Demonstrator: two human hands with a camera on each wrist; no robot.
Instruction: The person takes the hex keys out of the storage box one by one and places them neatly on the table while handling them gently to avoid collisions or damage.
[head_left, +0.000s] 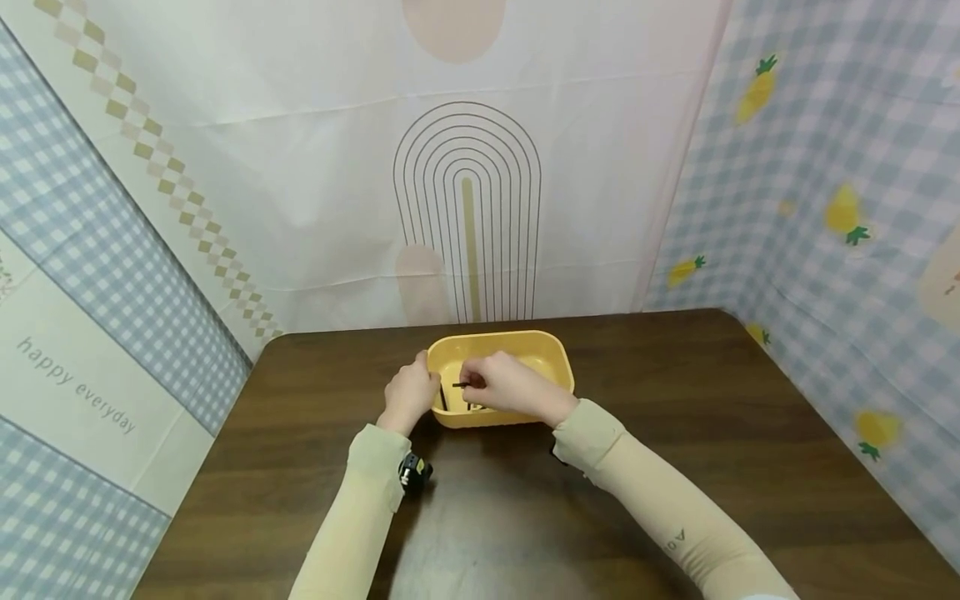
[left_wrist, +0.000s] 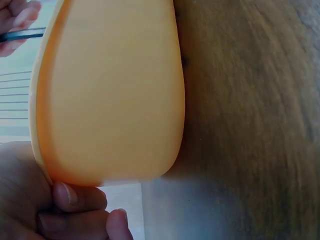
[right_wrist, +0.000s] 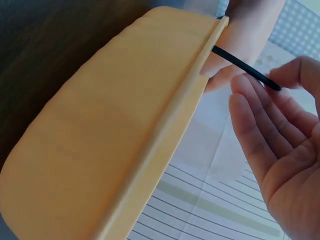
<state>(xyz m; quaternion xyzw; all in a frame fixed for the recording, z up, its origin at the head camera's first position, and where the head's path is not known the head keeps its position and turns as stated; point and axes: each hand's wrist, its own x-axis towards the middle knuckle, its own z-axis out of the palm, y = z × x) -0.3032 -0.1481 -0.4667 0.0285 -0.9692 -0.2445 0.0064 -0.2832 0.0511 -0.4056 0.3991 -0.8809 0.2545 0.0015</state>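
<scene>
A yellow plastic bin (head_left: 557,367) with rounded corners stands towards the back of the table. My left hand (head_left: 411,390) grips its left end at the rim, with curled fingers also showing in the left wrist view. Over the bin's left half, my right hand (head_left: 506,383) pinches a thin black stick (right_wrist: 245,67) between thumb and fingers. In the right wrist view the stick points from the fingertips towards the bin's rim. Another black stick (head_left: 443,398) leans inside the bin's left end, and small dark pieces lie on its floor, partly hidden by my right hand.
The brown wooden table (head_left: 480,508) ends at a white printed cloth (head_left: 330,208) hung just behind the bin. Blue checked cloth (head_left: 825,275) hangs on both sides. A small black device (head_left: 415,472) is strapped at my left wrist.
</scene>
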